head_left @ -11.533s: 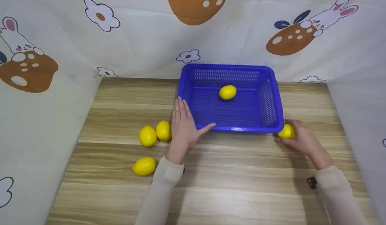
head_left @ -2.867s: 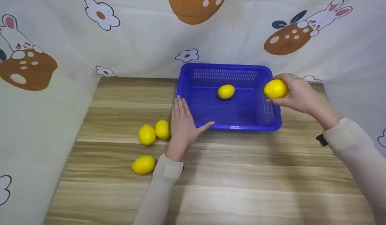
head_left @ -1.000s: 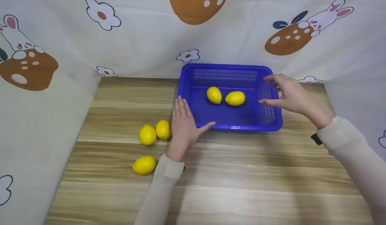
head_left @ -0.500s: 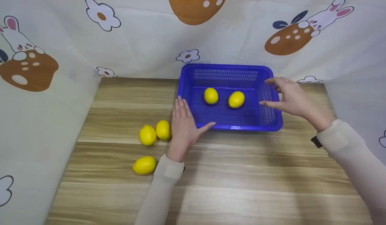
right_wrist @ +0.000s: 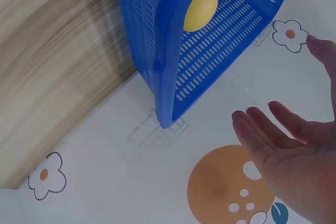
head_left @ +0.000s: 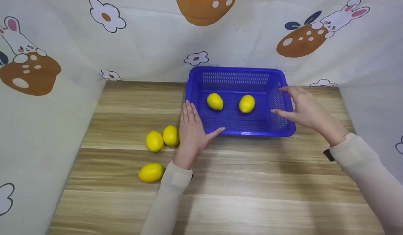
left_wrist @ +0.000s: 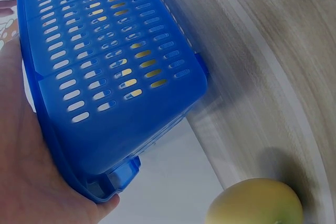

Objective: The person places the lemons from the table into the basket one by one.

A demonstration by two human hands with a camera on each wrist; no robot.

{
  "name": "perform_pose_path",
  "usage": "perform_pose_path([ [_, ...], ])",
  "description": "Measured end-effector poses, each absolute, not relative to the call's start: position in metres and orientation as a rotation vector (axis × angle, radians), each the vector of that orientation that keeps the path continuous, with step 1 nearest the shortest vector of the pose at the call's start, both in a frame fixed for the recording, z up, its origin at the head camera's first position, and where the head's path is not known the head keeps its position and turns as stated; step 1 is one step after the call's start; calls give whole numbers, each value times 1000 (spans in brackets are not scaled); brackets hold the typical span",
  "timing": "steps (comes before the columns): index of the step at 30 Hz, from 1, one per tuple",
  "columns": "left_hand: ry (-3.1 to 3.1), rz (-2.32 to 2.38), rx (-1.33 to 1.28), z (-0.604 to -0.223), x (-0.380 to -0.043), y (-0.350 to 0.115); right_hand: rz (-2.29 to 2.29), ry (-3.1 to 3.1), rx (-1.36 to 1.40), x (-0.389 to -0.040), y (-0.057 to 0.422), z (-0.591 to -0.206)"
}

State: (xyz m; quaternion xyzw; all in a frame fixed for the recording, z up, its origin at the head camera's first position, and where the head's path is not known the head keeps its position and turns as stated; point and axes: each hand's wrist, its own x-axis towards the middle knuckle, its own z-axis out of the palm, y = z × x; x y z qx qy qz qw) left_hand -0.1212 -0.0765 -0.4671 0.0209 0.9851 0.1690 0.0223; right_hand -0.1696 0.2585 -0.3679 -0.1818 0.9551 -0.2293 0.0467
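Rolled slightly toward nine o'clock since half a second ago, one lemon (head_left: 215, 101) now lies farther from the other lemon (head_left: 247, 103) inside the blue basket (head_left: 260, 134), and the right hand (head_left: 304, 107) has shifted a little toward six o'clock. That hand holds nothing, thumb and fingers well parted near the basket's three o'clock rim; only the right wrist view shows its loosely bent fingers clear of the plastic. The left hand (head_left: 192, 133), fingers straight, rests along the nine o'clock side, its thumb out by the six o'clock rim. Only the left wrist view shows the slotted outer wall (left_wrist: 89, 72), yellow glinting through. Faint lettering (right_wrist: 173, 132) on the bunny-print backdrop (head_left: 149, 49) is too pale to read. Three more lemons (head_left: 154, 141) lie on the table (head_left: 247, 195) toward eight o'clock, the left hand and forearm between them and the basket's near side
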Motion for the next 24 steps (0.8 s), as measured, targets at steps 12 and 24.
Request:
perform_pose_path([
  [12, 3040, 501, 66, -467, -121, -77, -739, 2955, -469, -156, 255, -385],
  [24, 3050, 521, 59, -467, -121, -75, -782, 2998, -310, -146, 255, -395],
])
